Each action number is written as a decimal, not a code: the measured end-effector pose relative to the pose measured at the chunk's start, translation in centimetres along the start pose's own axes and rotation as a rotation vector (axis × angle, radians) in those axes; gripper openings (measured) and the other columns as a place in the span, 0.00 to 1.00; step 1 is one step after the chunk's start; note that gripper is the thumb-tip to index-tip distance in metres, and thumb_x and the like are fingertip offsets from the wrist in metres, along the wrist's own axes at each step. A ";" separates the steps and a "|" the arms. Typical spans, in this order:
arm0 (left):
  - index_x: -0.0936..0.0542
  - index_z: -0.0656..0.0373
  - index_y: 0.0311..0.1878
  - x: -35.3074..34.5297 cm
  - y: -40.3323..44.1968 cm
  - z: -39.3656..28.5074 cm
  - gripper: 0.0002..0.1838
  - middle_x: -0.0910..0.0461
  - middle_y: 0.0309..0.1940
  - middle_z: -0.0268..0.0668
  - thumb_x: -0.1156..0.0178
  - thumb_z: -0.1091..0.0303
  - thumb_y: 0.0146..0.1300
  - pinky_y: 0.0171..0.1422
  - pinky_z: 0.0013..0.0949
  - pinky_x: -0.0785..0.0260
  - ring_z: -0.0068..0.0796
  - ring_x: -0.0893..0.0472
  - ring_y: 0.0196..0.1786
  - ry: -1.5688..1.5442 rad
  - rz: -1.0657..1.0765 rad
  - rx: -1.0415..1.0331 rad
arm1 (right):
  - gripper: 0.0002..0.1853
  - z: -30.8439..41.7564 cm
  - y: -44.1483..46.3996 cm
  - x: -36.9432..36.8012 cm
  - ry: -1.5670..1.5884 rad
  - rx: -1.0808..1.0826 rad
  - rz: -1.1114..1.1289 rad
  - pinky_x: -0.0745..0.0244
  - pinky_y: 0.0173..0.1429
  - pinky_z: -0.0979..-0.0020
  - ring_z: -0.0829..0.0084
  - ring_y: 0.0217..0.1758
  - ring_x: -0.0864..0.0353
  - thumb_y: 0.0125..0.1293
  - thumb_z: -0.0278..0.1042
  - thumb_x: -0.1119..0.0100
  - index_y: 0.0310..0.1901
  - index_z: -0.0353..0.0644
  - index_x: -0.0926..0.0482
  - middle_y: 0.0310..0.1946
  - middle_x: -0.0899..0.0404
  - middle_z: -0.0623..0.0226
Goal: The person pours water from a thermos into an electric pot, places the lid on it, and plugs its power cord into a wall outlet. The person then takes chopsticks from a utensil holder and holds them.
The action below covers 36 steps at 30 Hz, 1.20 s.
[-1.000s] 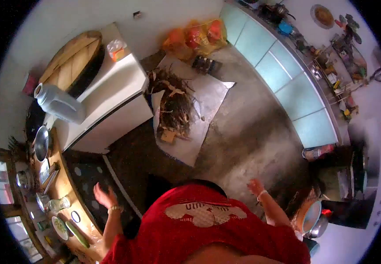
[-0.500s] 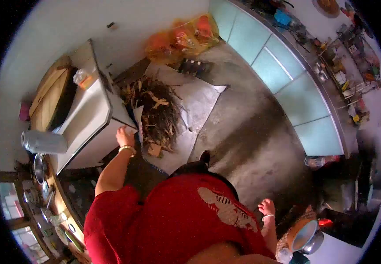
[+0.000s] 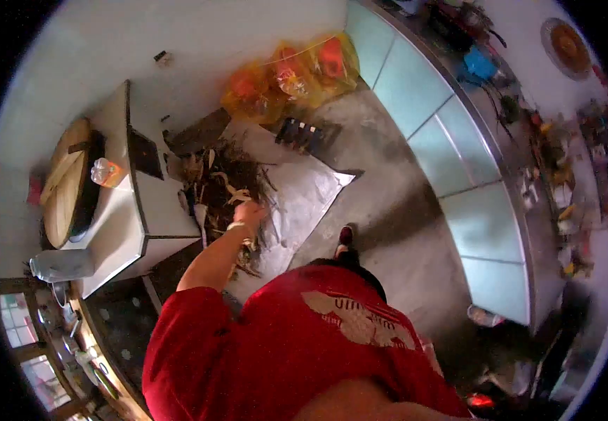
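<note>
My left hand (image 3: 250, 212), with a bracelet at the wrist, is stretched forward over the pile of dry twigs and leaves (image 3: 213, 179). Its fingers are small and blurred, so whether they touch or hold anything cannot be made out. Under the pile lies a pale sheet (image 3: 304, 203) on the floor. My right hand is out of sight, beyond the red shirt.
Yellow bags with red contents (image 3: 293, 74) stand by the wall, near a dark box (image 3: 299, 135). A white cabinet (image 3: 167, 203) with a round wooden lid (image 3: 65, 186) is at left. Pale-green cupboards (image 3: 483, 217) line the right. A shoe (image 3: 346, 235) shows below.
My left hand has moved forward from beside the white cabinet to over the twig pile. My right hand has left the view. The view has shifted, and the yellow bags look nearer.
</note>
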State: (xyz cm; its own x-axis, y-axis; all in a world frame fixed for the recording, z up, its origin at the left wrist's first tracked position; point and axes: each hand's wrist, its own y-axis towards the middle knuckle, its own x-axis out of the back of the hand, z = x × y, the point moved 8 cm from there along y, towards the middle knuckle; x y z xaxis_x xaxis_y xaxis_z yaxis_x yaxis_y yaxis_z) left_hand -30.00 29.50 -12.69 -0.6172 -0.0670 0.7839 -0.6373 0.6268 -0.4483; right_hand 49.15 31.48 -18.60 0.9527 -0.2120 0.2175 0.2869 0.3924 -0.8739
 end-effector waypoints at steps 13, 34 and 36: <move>0.22 0.59 0.43 -12.1 -5.8 15.5 0.11 0.22 0.38 0.37 0.46 0.65 0.60 0.40 0.35 0.29 0.34 0.23 0.37 -0.087 0.363 0.597 | 0.09 47.3 14.7 -49.6 -0.828 0.571 0.563 0.28 0.27 0.67 0.67 0.26 0.24 0.55 0.36 0.43 0.34 0.42 0.25 0.26 0.24 0.67; 0.23 0.58 0.40 -5.3 10.8 -7.8 0.11 0.25 0.29 0.30 0.43 0.62 0.61 0.32 0.28 0.35 0.21 0.29 0.31 -0.584 0.006 0.839 | 0.36 65.8 26.4 -111.6 -1.297 1.218 0.333 0.29 0.27 0.66 0.66 0.24 0.26 0.49 0.31 0.37 0.59 0.47 0.44 0.31 0.27 0.60; 0.23 0.58 0.40 -7.0 10.8 -10.7 0.11 0.25 0.29 0.31 0.43 0.62 0.60 0.32 0.29 0.35 0.22 0.28 0.31 -0.625 0.081 0.925 | 0.37 68.4 24.2 -117.6 -1.334 1.382 0.273 0.27 0.32 0.64 0.63 0.29 0.23 0.48 0.30 0.37 0.61 0.48 0.44 0.34 0.25 0.57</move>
State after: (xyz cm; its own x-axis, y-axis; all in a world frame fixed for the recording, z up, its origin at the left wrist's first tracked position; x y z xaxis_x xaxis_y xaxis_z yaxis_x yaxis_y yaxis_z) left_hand -27.64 45.03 -18.44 -0.6297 -0.5935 0.5012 -0.5223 -0.1542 -0.8387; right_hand -49.15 127.11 -35.66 0.2378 0.4160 0.8777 -0.6263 0.7563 -0.1888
